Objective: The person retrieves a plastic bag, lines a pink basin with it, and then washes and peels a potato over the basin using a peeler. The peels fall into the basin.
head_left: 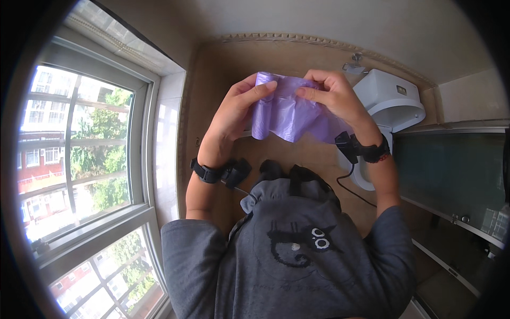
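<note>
My left hand (245, 97) grips a roll of thin purple plastic bags (261, 115), with its thumb over the front near the top. From the roll a loose sheet of purple plastic (295, 113) stretches to the right, creased and hanging down. My right hand (328, 93) pinches the upper edge of that sheet between thumb and fingers. The sheet's far end passes under my right wrist. Black straps with small black devices sit on both wrists.
A white toilet (386, 99) stands at the right by the wall, below a small wall-mounted holder (354, 67). Dark glass panels with metal frames (450, 171) are at the far right. A barred window (83, 135) fills the left side. A black cable (354, 189) hangs by my right arm.
</note>
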A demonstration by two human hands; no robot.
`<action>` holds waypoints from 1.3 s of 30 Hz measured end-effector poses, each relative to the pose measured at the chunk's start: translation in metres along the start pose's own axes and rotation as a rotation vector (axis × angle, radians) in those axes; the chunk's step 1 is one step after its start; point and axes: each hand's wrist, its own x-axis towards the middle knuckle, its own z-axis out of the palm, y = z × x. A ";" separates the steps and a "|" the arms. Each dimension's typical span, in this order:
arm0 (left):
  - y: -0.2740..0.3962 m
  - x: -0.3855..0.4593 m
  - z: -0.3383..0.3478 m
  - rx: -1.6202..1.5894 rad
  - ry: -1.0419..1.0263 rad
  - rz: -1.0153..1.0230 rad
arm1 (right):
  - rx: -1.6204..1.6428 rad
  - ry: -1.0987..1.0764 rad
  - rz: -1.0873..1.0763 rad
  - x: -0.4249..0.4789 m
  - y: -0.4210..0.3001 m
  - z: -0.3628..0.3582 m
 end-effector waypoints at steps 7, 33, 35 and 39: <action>-0.003 -0.016 -0.007 -0.100 0.059 0.068 | 0.055 -0.109 0.016 -0.004 -0.008 -0.005; 0.033 -0.016 0.008 1.060 0.127 0.522 | -0.175 0.022 -0.231 0.000 -0.006 0.018; 0.033 -0.019 0.015 1.154 0.209 0.724 | -0.118 0.110 -0.299 -0.003 -0.011 0.025; 0.036 -0.021 0.028 1.100 0.332 0.891 | -0.036 0.265 -0.383 -0.007 -0.018 0.035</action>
